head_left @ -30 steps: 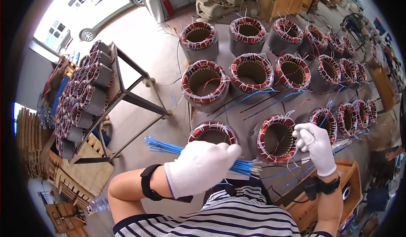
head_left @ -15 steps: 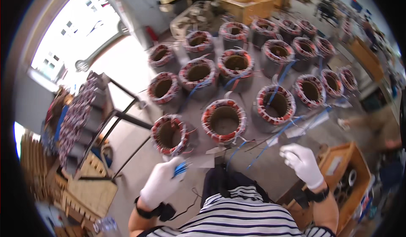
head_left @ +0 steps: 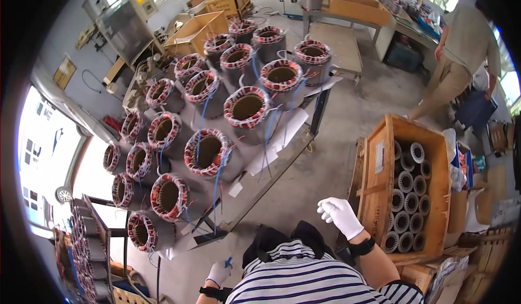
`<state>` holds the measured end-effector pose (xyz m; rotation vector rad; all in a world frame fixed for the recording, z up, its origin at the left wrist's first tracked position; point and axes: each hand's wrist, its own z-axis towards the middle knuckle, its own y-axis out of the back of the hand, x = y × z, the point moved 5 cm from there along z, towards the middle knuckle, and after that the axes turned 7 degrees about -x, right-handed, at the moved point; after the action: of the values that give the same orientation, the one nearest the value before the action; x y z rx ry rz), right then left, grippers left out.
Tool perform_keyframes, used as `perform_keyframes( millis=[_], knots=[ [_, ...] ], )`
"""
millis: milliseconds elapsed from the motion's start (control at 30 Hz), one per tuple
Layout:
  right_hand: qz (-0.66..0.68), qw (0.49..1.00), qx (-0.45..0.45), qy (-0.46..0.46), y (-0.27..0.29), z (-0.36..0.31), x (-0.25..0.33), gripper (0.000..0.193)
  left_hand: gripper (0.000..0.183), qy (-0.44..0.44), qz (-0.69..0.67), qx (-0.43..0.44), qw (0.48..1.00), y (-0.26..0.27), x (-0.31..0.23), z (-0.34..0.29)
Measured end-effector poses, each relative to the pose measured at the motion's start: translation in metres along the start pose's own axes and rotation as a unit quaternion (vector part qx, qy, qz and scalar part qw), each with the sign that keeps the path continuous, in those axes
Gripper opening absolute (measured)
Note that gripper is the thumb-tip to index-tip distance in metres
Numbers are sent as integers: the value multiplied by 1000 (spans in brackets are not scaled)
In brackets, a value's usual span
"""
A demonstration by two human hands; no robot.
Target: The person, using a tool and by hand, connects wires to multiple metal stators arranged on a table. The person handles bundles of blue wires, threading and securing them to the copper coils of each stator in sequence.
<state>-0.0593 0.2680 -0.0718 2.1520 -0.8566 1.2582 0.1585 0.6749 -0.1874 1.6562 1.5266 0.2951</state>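
Observation:
My left hand (head_left: 218, 273), in a white glove, hangs low near the lower edge, closed around a small bundle of blue strips (head_left: 228, 261), mostly hidden by the hand. My right hand (head_left: 341, 218), also gloved, is held out in front of me between the table and a wooden crate (head_left: 382, 184). Its fingers are loosely bent and somewhat apart, and nothing shows in them. Left of it, several grey motor stators with red and white laced windings, such as the nearest one (head_left: 179, 195), stand upright on the table (head_left: 244, 187). Blue cords (head_left: 218, 190) hang from some.
Bare slotted stator cores (head_left: 405, 182) lie stacked inside the crate on my right. A rack of more wound stators (head_left: 87, 239) stands at the lower left. Beyond the crate, another person (head_left: 456, 54) stands beside a workbench. A low trolley (head_left: 336, 46) is farther back.
My view has swung to the right, bringing the crate and the other person into fuller sight. My left hand has dropped toward the lower edge, still holding the blue strips.

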Motion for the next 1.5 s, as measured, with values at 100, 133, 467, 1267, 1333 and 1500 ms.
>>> perform_keyframes(
  millis=[100, 133, 467, 1267, 1333, 1500],
  knots=[
    [78, 996, -50, -3, 34, 10, 10, 22, 26, 27, 86, 75, 993, -26, 3, 21],
    [83, 995, -52, -1, 44, 15, 15, 22, 25, 60, 67, 105, 990, -34, 0, 25],
    [144, 982, -96, 82, 163, 152, 108, 22, 25, 117, 82, 218, 965, -92, -82, 134],
    [62, 996, 49, -51, 327, 594, 237, 21, 46, 109, -62, 82, 989, -360, -366, 244],
    [29, 992, 85, -85, 323, 621, 232, 20, 44, 157, -89, 63, 982, -356, -406, 257],
    [54, 980, 172, -84, 284, 654, 239, 21, 39, 229, -141, 22, 963, -342, -491, 283]
  ],
)
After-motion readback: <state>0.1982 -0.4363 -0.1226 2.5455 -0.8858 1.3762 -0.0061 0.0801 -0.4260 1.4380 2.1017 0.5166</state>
